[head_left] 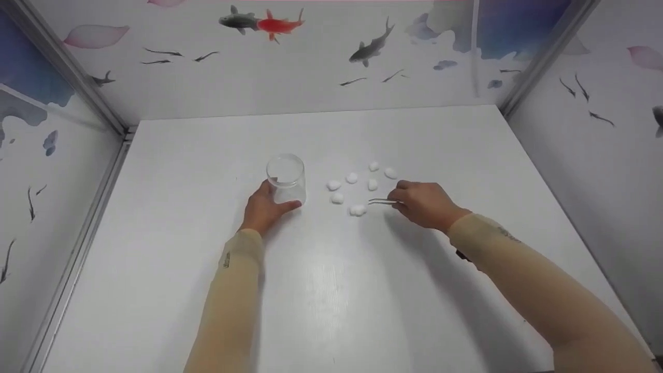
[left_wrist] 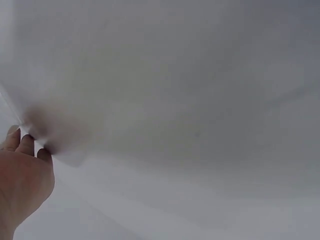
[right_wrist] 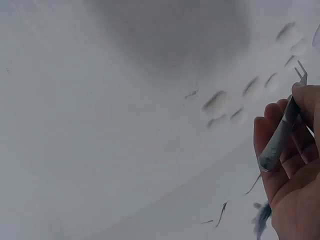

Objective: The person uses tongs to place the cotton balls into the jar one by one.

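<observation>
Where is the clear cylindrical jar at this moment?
In the head view, the clear cylindrical jar is just left of centre, gripped by the left hand, with small white fluffy balls to its right.

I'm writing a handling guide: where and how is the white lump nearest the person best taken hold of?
Probably pinch the white lump across its middle, from the person's right: it's rounded, without a handle, and the tweezers point left near it, tips apart.

In the head view, the right hand (head_left: 422,203) hides the rear of the tweezers (head_left: 386,201); the print (head_left: 227,260) on the left sleeve (head_left: 228,305) (small, dark) is illegible. The right wrist view's edge crops the right hand.
</observation>
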`<state>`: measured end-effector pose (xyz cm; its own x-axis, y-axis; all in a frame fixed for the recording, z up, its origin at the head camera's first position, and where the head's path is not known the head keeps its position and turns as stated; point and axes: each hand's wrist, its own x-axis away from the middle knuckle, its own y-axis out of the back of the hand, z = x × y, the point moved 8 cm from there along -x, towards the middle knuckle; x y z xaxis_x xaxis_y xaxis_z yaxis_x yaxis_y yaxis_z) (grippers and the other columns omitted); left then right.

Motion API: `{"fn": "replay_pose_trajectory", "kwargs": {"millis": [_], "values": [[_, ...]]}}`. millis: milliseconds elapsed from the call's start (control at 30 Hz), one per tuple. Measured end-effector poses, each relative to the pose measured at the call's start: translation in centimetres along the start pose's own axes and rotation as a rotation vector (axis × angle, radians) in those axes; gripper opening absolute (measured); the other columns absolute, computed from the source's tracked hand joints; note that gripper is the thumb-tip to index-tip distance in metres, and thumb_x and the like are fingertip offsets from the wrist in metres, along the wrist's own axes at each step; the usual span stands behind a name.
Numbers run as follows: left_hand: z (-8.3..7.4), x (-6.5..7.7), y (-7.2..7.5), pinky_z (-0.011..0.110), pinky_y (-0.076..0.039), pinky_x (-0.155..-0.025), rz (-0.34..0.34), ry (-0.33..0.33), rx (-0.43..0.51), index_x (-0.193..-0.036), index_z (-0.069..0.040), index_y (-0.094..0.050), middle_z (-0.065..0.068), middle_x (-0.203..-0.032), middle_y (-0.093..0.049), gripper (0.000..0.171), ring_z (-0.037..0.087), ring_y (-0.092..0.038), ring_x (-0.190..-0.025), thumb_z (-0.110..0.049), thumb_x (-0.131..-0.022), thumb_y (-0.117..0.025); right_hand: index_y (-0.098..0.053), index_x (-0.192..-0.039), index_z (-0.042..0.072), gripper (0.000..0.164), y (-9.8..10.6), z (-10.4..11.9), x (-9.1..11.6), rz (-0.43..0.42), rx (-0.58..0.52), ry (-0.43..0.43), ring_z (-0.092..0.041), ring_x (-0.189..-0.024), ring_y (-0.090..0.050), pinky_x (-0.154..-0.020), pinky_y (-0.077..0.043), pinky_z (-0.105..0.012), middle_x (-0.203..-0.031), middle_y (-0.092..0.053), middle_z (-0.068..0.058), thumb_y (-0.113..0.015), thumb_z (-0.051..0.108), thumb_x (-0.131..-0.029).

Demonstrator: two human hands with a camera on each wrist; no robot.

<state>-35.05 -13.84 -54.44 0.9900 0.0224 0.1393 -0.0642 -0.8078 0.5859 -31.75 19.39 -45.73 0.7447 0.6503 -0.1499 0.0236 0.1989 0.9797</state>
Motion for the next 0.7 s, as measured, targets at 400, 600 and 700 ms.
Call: {"fn": "replay_pose_trajectory", "kwargs": {"millis": [400, 600, 700], "values": [[0.4, 0.1, 0.0, 0.041, -0.026, -0.119, 0.012, 0.035, -0.031, -0.155, -0.011, -0.031, 0.008, -0.156, -0.039, 0.102, 0.026, -0.032, -0.144, -0.049, -0.077, -0.084, -0.079, -0.1, 0.013, 0.016, -2.5, 1.7, -1.3, 0.038, 0.031, 0.076, -0.016, -0.067, -0.064, -0.06, -0.057, -0.035, -0.083, -0.066, -0.001, -0.08, 0.008, -0.085], [0.1, 0.1, 0.2, 0.041, -0.028, -0.118, 0.016, 0.01, -0.045, -0.154, -0.008, -0.031, 0.011, -0.154, -0.041, 0.102, 0.028, -0.035, -0.143, -0.05, -0.077, -0.084, -0.078, -0.092, 0.012, 0.007, -2.5, 1.9, -1.6, -0.026, 0.105, 0.13, -0.016, -0.06, -0.06, -0.051, -0.054, -0.035, -0.078, -0.063, -0.001, -0.074, 0.007, -0.089], [-0.1, 0.1, 0.2, 0.04, -0.03, -0.117, 0.014, -0.004, -0.062, -0.152, -0.007, -0.033, 0.012, -0.153, -0.042, 0.1, 0.028, -0.037, -0.142, -0.049, -0.078, -0.084, -0.077, -0.088, 0.012, 0.009, -2.2, 2.0, -1.6, -0.066, 0.139, 0.171, -0.016, -0.058, -0.058, -0.045, -0.051, -0.035, -0.076, -0.062, -0.001, -0.071, 0.007, -0.09]]}}
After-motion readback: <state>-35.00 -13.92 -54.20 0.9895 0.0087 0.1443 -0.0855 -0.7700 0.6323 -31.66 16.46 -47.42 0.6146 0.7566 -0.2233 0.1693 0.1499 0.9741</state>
